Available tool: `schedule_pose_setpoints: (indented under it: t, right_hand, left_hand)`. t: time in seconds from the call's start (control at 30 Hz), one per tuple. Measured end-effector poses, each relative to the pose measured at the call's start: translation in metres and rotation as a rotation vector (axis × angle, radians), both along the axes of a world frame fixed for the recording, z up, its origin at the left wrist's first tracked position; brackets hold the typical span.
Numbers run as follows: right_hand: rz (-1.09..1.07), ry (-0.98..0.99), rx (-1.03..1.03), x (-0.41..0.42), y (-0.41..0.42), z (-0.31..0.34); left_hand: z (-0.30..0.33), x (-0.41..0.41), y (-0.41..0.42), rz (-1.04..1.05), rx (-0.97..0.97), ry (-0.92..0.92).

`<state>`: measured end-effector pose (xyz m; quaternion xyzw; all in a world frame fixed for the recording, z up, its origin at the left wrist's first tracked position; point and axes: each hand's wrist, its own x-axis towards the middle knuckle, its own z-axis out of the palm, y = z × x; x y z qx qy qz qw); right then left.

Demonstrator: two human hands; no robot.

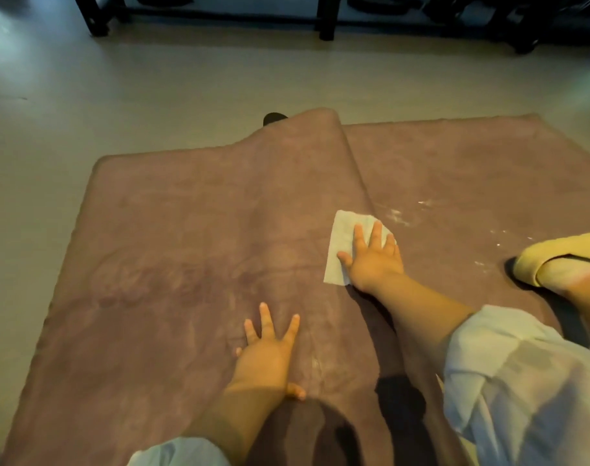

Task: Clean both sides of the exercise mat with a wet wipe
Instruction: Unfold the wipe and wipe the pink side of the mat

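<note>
On the mat (pixel 193 230), right hand (pixel 371 260) pressing wipe (pixel 340 243), no writing legible

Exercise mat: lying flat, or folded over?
Folded over. The left part of the exercise mat lies doubled over the rest, its fold edge running diagonally past the wet wipe.
</note>
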<state>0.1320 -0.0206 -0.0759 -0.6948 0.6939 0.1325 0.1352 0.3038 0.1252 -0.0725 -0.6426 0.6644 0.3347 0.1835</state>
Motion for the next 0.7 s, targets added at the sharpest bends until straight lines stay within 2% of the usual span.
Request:
schedule_pose_setpoints:
  t: [0.13,0.27,0.53,0.7]
  right_hand:
    - [0.012,-0.127,0.001,-0.004,-0.032,0.005]
    - [0.047,-0.247,0.013,-0.017,-0.023,0.006]
    - [0.014,-0.39,0.21,-0.068,0.101,0.008]
    - [-0.025,-0.504,0.264,-0.086,0.179,0.011]
  left_hand:
    - [0.0,-0.006,-0.012,0.004,0.091,-0.029]
    - [0.0,-0.004,-0.011,-0.021,0.088,-0.024]
    - [0.001,-0.002,-0.004,0.01,-0.002,0.003]
    - [0.003,-0.001,0.007,0.074,-0.083,0.044]
